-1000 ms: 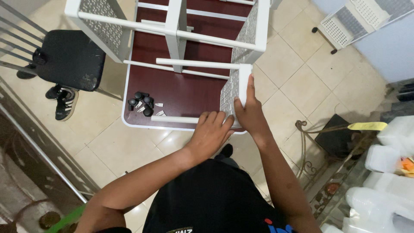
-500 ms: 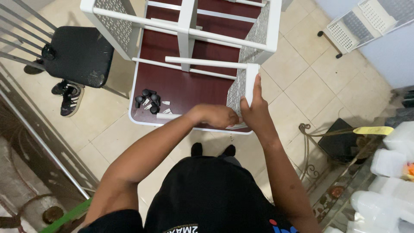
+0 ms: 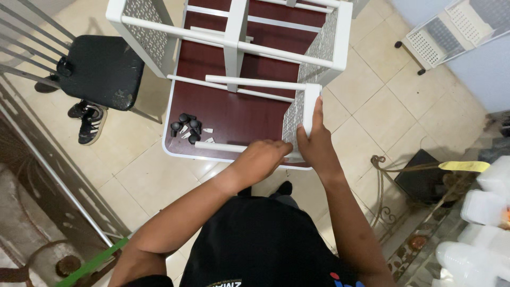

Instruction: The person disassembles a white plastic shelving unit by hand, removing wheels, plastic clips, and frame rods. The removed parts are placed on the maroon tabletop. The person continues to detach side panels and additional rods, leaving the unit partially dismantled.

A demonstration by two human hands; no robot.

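Note:
A white rack frame with perforated side panels (image 3: pixel 311 64) lies over a dark red board (image 3: pixel 234 114) on the tiled floor. My right hand (image 3: pixel 314 139) grips the white upright post (image 3: pixel 310 106) at the near right corner. My left hand (image 3: pixel 263 158) is closed at the foot of that corner, on the right end of a loose white rod (image 3: pixel 226 148) that lies across the board. Several small black caps and white pegs (image 3: pixel 187 126) lie loose on the board to the left.
A black chair (image 3: pixel 95 72) stands at the left, with a pair of shoes (image 3: pixel 89 119) beside it. A white shelf unit (image 3: pixel 451 29) is at the upper right. White plastic containers (image 3: pixel 486 212) and a metal stand (image 3: pixel 393 212) crowd the right.
The view has drawn closer to the frame. My left hand has slid to the corner and closed on the end of the white rod. My right hand keeps its hold on the post.

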